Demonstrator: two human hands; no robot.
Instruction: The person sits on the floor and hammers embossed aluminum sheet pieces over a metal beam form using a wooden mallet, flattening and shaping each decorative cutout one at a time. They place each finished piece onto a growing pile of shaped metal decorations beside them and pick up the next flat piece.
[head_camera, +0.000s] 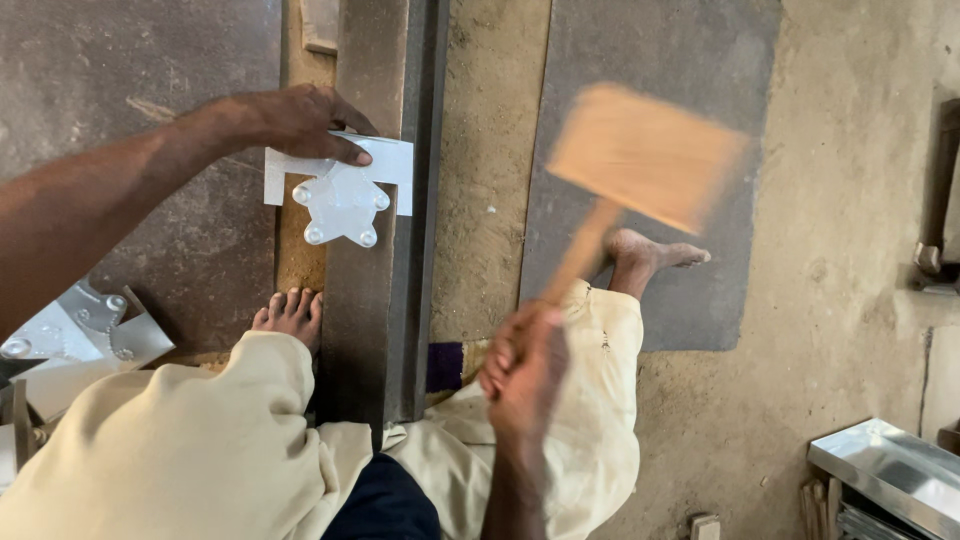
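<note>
On the dusty earthen floor (850, 200), our left hand (295, 120) pins a shiny star-cut metal sheet (340, 190) on the dark steel beam (375, 300), fingers pressed flat. Our right hand (525, 365), fingers clamped on the wooden mallet (640, 155), could strike them.

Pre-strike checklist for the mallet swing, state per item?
1. Metal sheet lies on the steel bar: ok.
2. Left hand pins the sheet, fingers on its top edge: ok.
3. Left fingers away from the star shape: ok, but they sit just above it.
4. Right hand grips the mallet by its handle: ok, blurred by motion.
5. Mallet head lined up over the sheet: not ok, it is off to the right.
6. Bare foot beside the bar: not ok, exposed.
</note>
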